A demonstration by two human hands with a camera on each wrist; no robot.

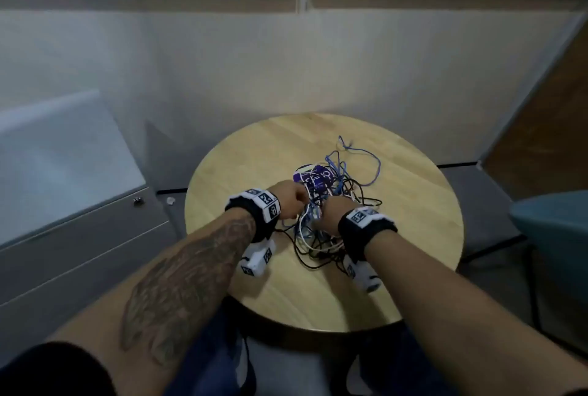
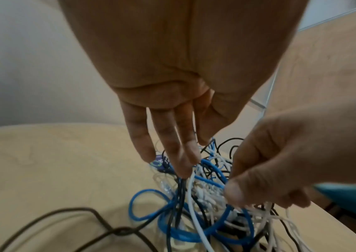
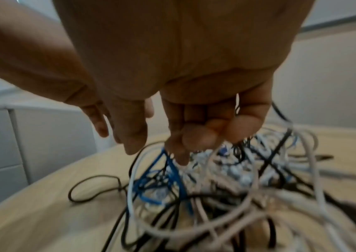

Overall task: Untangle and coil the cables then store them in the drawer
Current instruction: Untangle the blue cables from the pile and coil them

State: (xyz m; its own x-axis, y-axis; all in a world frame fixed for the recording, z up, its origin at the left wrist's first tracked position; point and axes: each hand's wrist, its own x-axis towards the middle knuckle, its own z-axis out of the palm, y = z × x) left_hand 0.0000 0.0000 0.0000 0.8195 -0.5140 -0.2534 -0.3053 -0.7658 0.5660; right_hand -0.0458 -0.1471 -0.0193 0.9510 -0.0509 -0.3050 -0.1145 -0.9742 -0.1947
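Note:
A tangle of blue, white and black cables (image 1: 342, 187) lies on the round wooden table (image 1: 254, 166), with a purple card (image 1: 313, 180) caught in it. My left hand (image 1: 294, 201) hangs over the heap's left side. In the left wrist view its fingers (image 2: 185, 162) point nearly straight down, their tips touching black and white strands beside a blue loop (image 2: 183, 237). My right hand (image 1: 329, 209) is at the heap's near right. In the right wrist view its curled fingers (image 3: 200, 141) pinch a bunch of white cables (image 3: 215, 170), lifted slightly.
A grey drawer cabinet (image 1: 79, 236) with a small metal knob (image 1: 138, 202) stands left of the table, its drawers closed. A teal chair (image 1: 553, 230) stands at the right. A glass partition runs behind the table. Loose black cable loops (image 2: 86, 214) trail toward the near edge.

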